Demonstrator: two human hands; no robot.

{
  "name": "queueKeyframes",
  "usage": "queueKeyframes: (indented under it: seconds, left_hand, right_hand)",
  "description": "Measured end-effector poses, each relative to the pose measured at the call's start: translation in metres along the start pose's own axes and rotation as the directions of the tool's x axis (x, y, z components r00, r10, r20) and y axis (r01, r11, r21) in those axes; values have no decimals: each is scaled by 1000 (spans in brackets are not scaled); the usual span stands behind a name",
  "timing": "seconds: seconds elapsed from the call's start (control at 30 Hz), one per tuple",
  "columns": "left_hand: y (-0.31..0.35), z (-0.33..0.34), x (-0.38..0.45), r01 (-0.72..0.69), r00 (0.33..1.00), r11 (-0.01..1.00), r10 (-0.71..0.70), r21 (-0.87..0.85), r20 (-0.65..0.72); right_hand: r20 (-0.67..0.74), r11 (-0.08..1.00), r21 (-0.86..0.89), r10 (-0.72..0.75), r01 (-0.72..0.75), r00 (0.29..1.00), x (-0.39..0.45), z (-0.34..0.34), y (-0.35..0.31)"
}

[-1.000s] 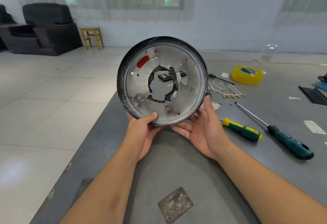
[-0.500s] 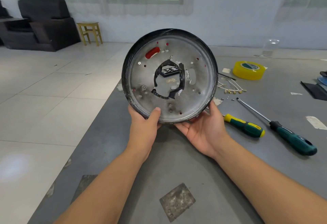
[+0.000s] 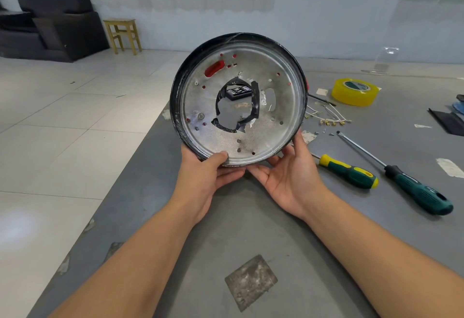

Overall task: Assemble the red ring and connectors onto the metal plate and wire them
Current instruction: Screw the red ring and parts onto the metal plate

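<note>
Left grip [image 3: 200, 179] pinches the metal plate's [image 3: 251, 142] rim at 6 o'clock (thumb on front); right grip [image 3: 288, 179], fingers spread, cradles it.

Both forearms extend forward, bare. Left hand [image 3: 204, 179]: thumb curled over the near face of the metal plate [image 3: 251, 142], fingers apparently behind its rim. Right hand [image 3: 292, 179]: palm up, fingers straight, cradling the plate's lower edge from beneath.
</note>
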State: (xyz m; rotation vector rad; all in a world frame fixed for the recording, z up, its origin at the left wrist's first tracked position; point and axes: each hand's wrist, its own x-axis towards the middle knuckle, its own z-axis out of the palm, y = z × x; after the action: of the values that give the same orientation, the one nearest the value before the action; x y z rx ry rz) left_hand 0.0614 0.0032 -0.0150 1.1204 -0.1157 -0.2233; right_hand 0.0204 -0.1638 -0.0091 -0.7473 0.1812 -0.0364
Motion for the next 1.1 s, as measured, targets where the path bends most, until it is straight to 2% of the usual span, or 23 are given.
queueKeyframes:
  seconds: [0.53,1.1]
  left_hand:
    - [-1,0,0,-33,999,999,33,-40,-1]
    - [2,4,-4,-48,999,999,47,10,20]
  right_hand:
    - [5,998,-54,-35,36,999,-2,2,0]
    - [114,992,-130,15,0,993,-7,4,4]
